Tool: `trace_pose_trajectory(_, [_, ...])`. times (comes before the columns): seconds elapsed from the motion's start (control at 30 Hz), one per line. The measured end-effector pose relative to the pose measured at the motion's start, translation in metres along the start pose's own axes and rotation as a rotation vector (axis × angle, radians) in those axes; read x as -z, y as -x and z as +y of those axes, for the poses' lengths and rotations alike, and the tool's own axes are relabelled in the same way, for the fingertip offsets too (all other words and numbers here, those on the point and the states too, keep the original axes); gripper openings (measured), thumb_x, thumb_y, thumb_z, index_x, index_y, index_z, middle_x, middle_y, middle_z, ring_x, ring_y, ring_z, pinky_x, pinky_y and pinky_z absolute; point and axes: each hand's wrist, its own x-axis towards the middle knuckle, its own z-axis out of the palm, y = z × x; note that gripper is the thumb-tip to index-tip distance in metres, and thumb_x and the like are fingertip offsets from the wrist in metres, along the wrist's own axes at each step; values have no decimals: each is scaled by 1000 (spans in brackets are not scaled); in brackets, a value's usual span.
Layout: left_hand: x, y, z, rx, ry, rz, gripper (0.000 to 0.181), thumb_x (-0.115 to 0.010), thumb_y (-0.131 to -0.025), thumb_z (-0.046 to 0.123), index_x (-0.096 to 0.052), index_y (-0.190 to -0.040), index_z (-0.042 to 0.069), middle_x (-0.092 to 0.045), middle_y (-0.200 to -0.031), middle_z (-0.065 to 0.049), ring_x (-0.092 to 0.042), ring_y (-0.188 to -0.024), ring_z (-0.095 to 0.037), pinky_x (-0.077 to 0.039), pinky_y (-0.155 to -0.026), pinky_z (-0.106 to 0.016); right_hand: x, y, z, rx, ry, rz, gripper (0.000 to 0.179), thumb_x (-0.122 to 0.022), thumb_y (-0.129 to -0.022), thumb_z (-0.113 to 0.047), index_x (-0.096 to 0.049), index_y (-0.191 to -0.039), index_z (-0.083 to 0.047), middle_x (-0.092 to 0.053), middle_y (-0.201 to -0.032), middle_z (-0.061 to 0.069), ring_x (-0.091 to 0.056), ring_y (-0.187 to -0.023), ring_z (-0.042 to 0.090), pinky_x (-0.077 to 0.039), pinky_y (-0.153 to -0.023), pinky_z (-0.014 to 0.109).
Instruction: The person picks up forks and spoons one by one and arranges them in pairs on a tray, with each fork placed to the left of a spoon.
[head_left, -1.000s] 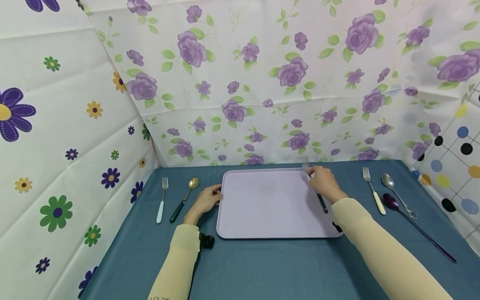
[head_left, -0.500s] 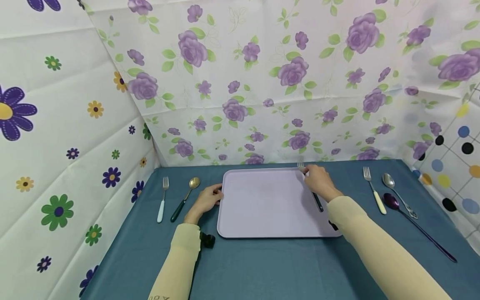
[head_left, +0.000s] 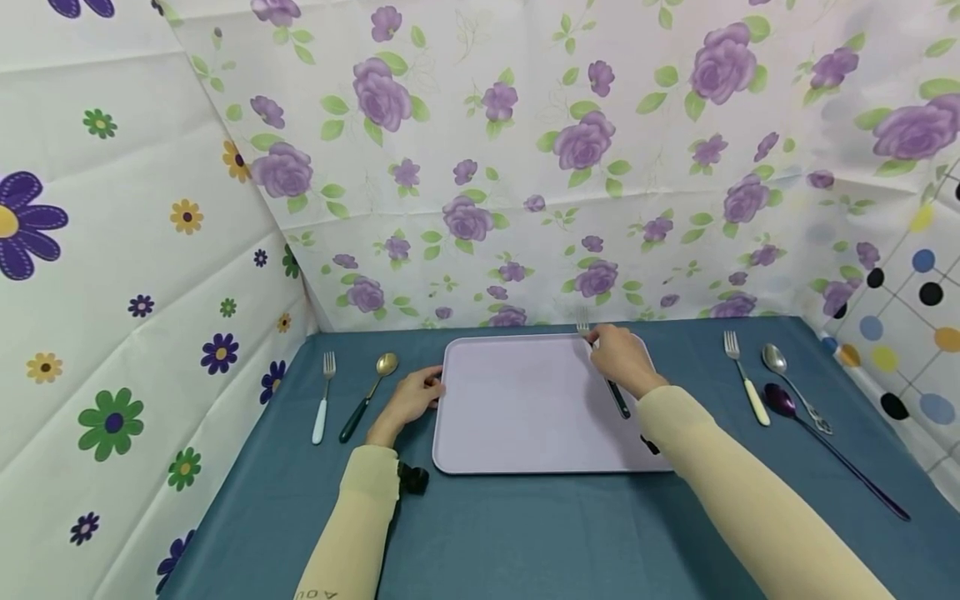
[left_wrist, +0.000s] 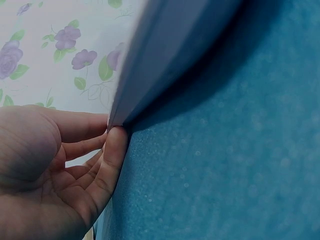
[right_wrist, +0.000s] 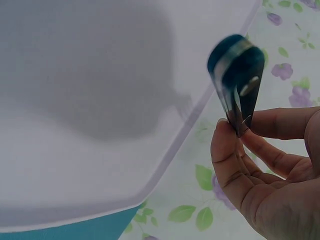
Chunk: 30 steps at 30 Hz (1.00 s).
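Note:
My left hand (head_left: 412,397) is at the left edge of the pale lilac tray (head_left: 510,408). In the left wrist view its fingertips (left_wrist: 117,137) pinch the tray's rim. Over the tray's right part, my right hand (head_left: 624,358) pinches a fork with a dark handle (head_left: 618,400) by its metal neck. The fork's tines (head_left: 582,320) point toward the back wall and its handle slants down over the tray. In the right wrist view the dark handle end (right_wrist: 235,57) points at the camera, with the tines hidden. The fork casts a shadow on the tray.
Left of the tray lie a fork with a pale blue handle (head_left: 319,422) and a gold spoon with a green handle (head_left: 355,420). On the right are a cream-handled fork (head_left: 756,402), a silver spoon (head_left: 798,390) and a long purple spoon (head_left: 836,457). A floral cloth (head_left: 465,267) hangs behind.
My right hand has moved left with the dark-handled fork, from near the tray's right edge further over the tray. The left hand has stayed at the tray's left rim.

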Motion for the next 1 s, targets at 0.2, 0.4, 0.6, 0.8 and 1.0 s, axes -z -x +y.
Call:
trace_pose_trajectory(0.2, [1,1,1,-7,-5,-3,50,-58,-106,9,-47,-153,-4,-63,-106,-14,-65,-95,-22,-60,-83,-35,-5,-1,-2,7,-31,-18,44,-48,-94,2,-61,-136,5,-64,-129,29,-56,-74,25,-47,-63,34])
trace_pose_trajectory(0.4, [2,1,1,2,-9,-1,50,-58,-106,9,-47,-153,-4,-62,-106,-14,-64,-95,-22,-60,-83,-36,-7,-2,-5,13,-37,-14,43,-48,-94,3,-61,-135,5,-63,-130,29,-54,-71,25,-45,-62,34])
trace_pose_trajectory(0.6, [2,2,1,0,-9,-1,49,-57,-106,8,-47,-153,-5,-62,-105,-14,-64,-95,-23,-61,-84,-36,-12,1,-14,29,-47,1,41,-49,-93,3,-63,-131,5,-65,-125,28,-56,-71,25,-48,-62,34])
trace_pose_trajectory(0.8, [1,2,3,-2,-10,0,49,-58,-106,8,-48,-152,-4,-63,-105,-14,-65,-95,-22,-61,-83,-36,-16,3,-21,37,-47,13,41,-50,-91,4,-64,-129,5,-66,-124,28,-58,-74,27,-50,-65,36])
trace_pose_trajectory(1.0, [0,2,3,0,-5,0,49,-58,-106,8,-48,-153,-4,-63,-106,-14,-65,-94,-22,-61,-83,-36,-18,2,-28,21,-58,1,42,-50,-91,5,-63,-131,4,-65,-125,28,-59,-77,28,-52,-67,37])
